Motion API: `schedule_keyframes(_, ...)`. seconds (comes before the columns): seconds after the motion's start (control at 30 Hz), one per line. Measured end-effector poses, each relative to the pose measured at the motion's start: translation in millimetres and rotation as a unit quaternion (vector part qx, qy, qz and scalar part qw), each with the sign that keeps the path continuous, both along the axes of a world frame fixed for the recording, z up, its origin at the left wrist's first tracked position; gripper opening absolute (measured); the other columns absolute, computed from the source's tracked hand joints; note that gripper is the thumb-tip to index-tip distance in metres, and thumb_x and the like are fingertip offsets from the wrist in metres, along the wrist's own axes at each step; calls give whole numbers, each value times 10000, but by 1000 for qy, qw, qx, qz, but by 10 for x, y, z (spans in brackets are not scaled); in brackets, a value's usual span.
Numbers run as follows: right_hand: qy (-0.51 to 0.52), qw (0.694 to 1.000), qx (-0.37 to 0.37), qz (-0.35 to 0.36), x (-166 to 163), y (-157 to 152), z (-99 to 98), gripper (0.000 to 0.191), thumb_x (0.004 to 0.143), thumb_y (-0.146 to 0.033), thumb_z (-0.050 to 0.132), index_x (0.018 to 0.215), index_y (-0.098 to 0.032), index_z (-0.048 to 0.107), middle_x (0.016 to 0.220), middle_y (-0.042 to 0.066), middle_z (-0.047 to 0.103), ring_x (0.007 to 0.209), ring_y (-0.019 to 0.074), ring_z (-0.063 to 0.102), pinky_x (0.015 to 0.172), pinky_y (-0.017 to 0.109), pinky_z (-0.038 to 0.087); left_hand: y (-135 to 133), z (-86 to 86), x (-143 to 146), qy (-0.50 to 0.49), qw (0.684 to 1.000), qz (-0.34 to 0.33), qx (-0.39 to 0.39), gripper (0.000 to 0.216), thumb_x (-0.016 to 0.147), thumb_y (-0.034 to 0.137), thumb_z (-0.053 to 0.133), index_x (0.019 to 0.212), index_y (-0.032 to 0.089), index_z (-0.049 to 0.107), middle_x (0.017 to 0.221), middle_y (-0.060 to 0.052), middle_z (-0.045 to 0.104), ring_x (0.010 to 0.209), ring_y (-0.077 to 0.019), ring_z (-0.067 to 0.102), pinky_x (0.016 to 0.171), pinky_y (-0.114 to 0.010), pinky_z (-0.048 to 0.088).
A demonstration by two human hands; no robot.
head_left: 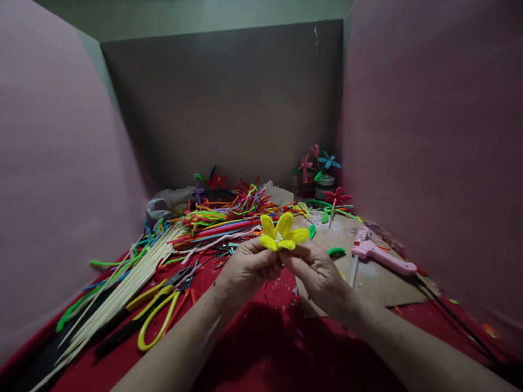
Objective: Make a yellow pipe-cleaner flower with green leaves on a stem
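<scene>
A yellow pipe cleaner flower point(285, 235) with several fuzzy petals and a white centre is held up in the middle of the head view. From the left, my left hand point(252, 265) is closed, its thumb and fingers pinching the flower's base. My right hand point(316, 268) grips the same flower from the other side, with thumb and fingers under the right petals. The two hands nearly meet below the bloom, and my fingers hide its underside.
Pliers point(157, 305), yellow-handled scissors point(158, 326) and wooden sticks point(122, 291) lie at left. Colourful pipe cleaners point(229, 212) are heaped behind. A pink glue gun point(384, 255) rests on cardboard point(368, 286) at right, its cord trailing forward. Finished flowers point(321, 163) stand at the back.
</scene>
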State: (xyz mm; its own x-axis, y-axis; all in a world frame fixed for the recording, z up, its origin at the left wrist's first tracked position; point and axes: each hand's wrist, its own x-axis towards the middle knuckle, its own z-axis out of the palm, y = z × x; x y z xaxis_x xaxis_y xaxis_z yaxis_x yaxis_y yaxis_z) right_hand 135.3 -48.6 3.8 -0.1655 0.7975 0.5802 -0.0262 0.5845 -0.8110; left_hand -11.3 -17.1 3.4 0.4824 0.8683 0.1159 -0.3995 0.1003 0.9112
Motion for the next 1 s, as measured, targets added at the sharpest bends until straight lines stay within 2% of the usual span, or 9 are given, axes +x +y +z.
schedule_keyframes(0.13, -10, 1000, 16, 0, -16, -26, 28, 196, 833, -337, 564, 965, -279, 697, 828, 25, 603, 798, 162, 545, 826, 315, 422, -31, 32, 36, 0, 999, 31, 3, 197, 606, 233, 768, 753, 136, 681, 622, -5, 583, 536, -70, 487, 530, -196, 373)
schedule_keyframes(0.3, 53, 998, -28, -20, -100, -17, -34, 177, 783, -370, 626, 895, -258, 705, 753, 20, 583, 690, 154, 531, 756, 319, 446, -102, 74, 113, -23, 996, 77, 33, 117, 613, 223, 753, 668, 147, 684, 570, 13, 574, 477, -53, 431, 481, -189, 346)
schedule_keyframes(0.4, 84, 994, -59, -31, -136, -15, -95, 160, 780, -366, 631, 850, -245, 708, 682, 16, 586, 696, 167, 537, 744, 323, 448, -144, 83, 143, -5, 994, 102, 49, 123, 609, 230, 756, 655, 142, 683, 544, 18, 557, 469, -54, 426, 473, -190, 331)
schedule_keyframes(0.53, 112, 990, -70, -44, -163, -16, -146, 157, 773, -358, 639, 854, -239, 704, 781, 36, 625, 812, 195, 557, 756, 326, 447, -154, 67, 147, 3, 991, 121, 49, 147, 595, 232, 766, 681, 146, 684, 583, 11, 563, 518, -73, 458, 520, -209, 351)
schedule_keyframes(0.6, 128, 988, -73, -41, -176, -13, -149, 165, 777, -355, 634, 876, -242, 702, 822, 42, 633, 879, 209, 555, 795, 335, 442, -146, 65, 143, 1, 992, 113, 48, 143, 608, 235, 760, 696, 149, 688, 591, 11, 564, 518, -70, 450, 528, -211, 351)
schedule_keyframes(0.73, 146, 986, -78, -31, -205, -24, -116, 143, 780, -339, 633, 864, -250, 706, 798, 28, 626, 874, 196, 548, 859, 346, 421, -141, 88, 139, -3, 995, 81, 57, 94, 636, 198, 740, 706, 154, 696, 593, 19, 566, 507, -53, 427, 517, -194, 339)
schedule_keyframes(0.87, 155, 984, -78, -39, -234, -68, -48, 120, 768, -335, 644, 828, -253, 708, 887, 27, 614, 926, 189, 527, 841, 312, 424, -135, 96, 137, -21, 998, 54, 31, 112, 609, 200, 758, 682, 150, 689, 623, 12, 584, 511, -51, 440, 502, -186, 335)
schedule_keyframes(1.0, 124, 988, -65, -61, -222, -91, -15, 149, 790, -350, 613, 845, -251, 709, 946, 28, 589, 956, 183, 504, 848, 293, 410, -101, 77, 97, 19, 999, 22, 28, 139, 646, 223, 735, 752, 143, 693, 663, -5, 592, 518, -58, 440, 520, -201, 345)
